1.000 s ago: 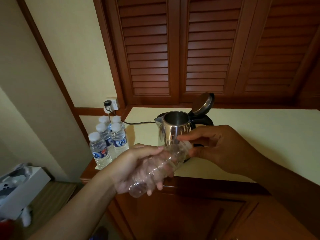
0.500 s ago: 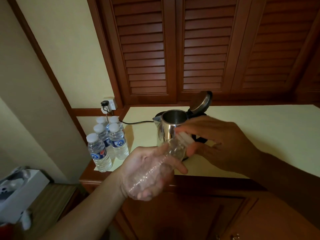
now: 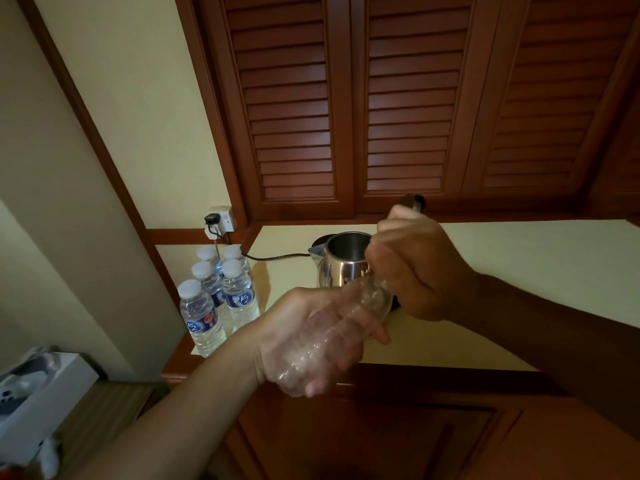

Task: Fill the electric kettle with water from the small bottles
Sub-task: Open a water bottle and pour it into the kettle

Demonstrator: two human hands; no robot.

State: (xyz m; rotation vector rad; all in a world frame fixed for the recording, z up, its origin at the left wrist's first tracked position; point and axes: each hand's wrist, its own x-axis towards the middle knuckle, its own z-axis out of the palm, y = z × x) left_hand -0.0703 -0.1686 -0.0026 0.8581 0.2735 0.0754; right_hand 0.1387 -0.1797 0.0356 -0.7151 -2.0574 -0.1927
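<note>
The left hand [image 3: 278,325] holds a clear, empty plastic bottle [image 3: 369,299] tight. The right hand [image 3: 419,268] is curled round its top, in front of the shiny steel kettle [image 3: 337,270].

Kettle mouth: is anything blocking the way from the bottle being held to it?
The shiny steel kettle is uncovered. Only the right hand, gripping the neck of the clear plastic bottle, sits between them.

Bottle cluster [image 3: 221,296] crowds left of kettle [image 3: 341,268]; cord [image 3: 273,257] trails between; open counter [image 3: 536,265] to right.
</note>
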